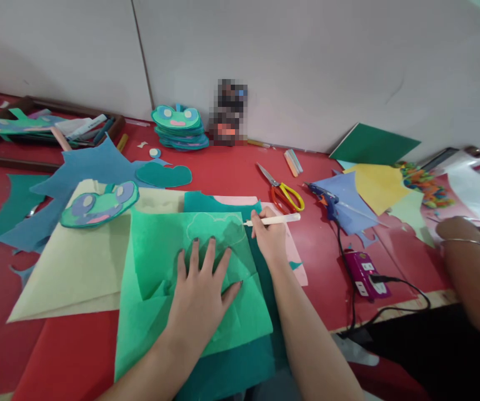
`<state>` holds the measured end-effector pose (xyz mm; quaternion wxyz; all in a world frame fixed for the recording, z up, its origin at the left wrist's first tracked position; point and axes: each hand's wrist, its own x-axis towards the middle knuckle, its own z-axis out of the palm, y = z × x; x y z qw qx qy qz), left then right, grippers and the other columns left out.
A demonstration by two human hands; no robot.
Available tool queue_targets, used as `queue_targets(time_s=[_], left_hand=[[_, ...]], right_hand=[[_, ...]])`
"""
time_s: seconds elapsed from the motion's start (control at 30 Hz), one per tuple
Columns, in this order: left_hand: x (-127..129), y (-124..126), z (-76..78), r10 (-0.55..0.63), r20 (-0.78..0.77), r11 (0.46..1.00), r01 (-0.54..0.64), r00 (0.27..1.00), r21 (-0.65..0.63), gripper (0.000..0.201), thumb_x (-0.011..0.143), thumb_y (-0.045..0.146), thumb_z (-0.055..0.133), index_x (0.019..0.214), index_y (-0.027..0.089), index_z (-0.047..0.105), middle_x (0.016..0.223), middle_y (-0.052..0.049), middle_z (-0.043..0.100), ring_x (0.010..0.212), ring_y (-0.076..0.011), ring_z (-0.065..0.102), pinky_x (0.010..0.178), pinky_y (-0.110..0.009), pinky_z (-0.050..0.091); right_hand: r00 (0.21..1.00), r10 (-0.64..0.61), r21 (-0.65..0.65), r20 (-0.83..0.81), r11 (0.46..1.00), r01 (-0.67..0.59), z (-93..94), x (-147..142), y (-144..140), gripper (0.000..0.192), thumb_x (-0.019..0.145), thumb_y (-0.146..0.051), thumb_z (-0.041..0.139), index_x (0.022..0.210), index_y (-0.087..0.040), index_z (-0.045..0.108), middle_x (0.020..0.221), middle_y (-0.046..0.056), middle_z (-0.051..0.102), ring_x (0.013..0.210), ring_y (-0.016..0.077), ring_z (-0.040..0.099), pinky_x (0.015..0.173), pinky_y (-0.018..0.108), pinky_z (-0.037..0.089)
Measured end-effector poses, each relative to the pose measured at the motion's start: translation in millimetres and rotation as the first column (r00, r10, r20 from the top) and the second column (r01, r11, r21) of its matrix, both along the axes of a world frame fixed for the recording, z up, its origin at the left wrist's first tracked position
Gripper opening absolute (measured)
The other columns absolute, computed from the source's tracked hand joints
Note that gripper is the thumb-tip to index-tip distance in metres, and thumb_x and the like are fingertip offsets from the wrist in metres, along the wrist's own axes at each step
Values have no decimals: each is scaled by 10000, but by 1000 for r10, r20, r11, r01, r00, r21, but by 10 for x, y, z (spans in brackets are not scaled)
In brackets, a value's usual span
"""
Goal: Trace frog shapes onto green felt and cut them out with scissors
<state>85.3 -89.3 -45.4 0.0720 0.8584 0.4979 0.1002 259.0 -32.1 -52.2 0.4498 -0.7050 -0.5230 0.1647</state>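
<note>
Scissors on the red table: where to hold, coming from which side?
Probably take the scissors by the yellow handle and red handle, coming from the near right. Both loops face that way; the blades point left, toward the wall.

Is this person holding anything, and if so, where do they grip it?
Yes: the right hand holds a pen near its tip. The left hand grips nothing; it lies spread on the green sheet.

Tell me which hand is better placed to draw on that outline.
Probably the right hand: it holds the white pen, tip beside the white outline, while the left hand lies spread on the green sheet.
</note>
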Motion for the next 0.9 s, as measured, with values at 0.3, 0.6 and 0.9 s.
queue_targets(time_s=[0.3,0.6,0.9], left_hand=[[-3,1,0,-4,-4,1000,4,1000,8,499,867,457,394,1305,232,473,1399,-128,412,1292,-406,298,995,-624,256],[2,2,14,-11,-12,1000,11,1000,3,504,868,438,401,1326,232,446,1409,-130,397,1292,-412,294,989,-629,261],[-14,-7,10,-3,-13,1000,3,1000,-2,504,871,445,392,1325,233,447,1414,-118,394,1303,-403,279,1007,-617,243]], right_hand=[[999,-40,-18,5,999,40,-89,30,14,309,795,-280,496,544,-234,321,389,-90,337,419,124,406,532,243,363],[1000,17,22,-12,1000,-16,23,-7,-12,327,855,-397,465,585,-220,410,441,-68,466,453,111,473,549,227,370],[997,64,41,-38,997,-63,24,-18,-1,308,848,-389,512,603,-215,443,481,-59,518,519,117,508,592,226,386]])
